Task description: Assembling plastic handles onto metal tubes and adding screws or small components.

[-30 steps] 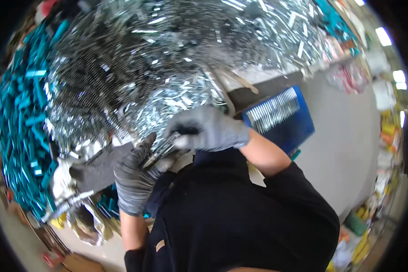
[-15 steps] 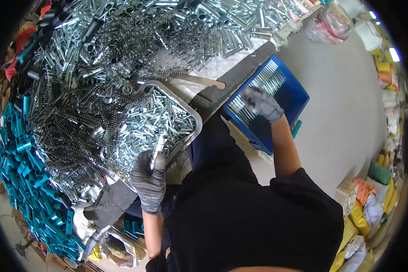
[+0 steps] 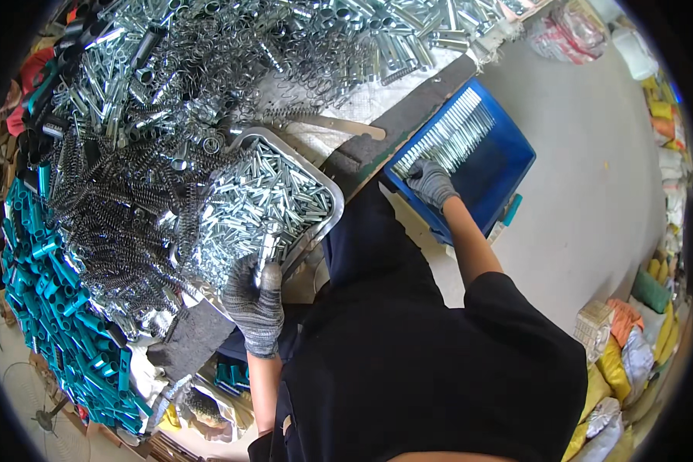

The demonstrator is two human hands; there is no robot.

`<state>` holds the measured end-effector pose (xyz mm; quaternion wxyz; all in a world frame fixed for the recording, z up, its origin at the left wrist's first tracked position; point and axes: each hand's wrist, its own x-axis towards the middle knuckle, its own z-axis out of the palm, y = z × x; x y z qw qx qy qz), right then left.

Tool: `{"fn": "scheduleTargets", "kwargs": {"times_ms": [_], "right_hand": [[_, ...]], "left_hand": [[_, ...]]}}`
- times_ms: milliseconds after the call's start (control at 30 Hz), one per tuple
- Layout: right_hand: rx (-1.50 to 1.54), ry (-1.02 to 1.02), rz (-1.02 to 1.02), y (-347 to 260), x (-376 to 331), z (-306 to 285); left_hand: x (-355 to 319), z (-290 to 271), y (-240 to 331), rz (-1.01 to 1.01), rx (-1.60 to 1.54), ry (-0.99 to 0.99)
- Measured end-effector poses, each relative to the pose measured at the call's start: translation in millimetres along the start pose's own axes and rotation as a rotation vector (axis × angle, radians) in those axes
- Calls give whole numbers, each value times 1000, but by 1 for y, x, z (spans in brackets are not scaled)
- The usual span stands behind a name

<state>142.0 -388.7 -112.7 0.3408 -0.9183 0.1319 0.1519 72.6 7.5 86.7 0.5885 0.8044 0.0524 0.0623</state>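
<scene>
Both my hands wear grey knit gloves. My left hand is closed on a short shiny metal tube, upright between thumb and fingers at the near edge of a metal tray. Small silver pins fill that tray in a loose heap. Over to the right, my right hand reaches into a blue plastic bin. Its fingertips touch the near end of a row of silver rods lined up along the bin's left side. The fingers curl downward, and whether they grip a rod is hidden.
Dark coil springs pile up left of the tray, with teal tubes beyond them. Silver tubes and thin wire springs cover the far table. A flat strip lies behind the tray. Filled sacks line the right.
My right hand has moved left and slightly nearer along the rods, uncovering more of the row. The left hand stays almost still with the metal tube.
</scene>
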Motion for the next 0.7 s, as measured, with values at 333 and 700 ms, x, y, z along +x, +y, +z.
{"fn": "scheduleTargets", "kwargs": {"times_ms": [333, 700], "right_hand": [[-135, -78, 33, -5, 4, -2], [1164, -357, -119, -194, -96, -98]], "left_hand": [[-5, -2, 2, -81, -134, -9], [-9, -42, 12, -237, -73, -184]]}}
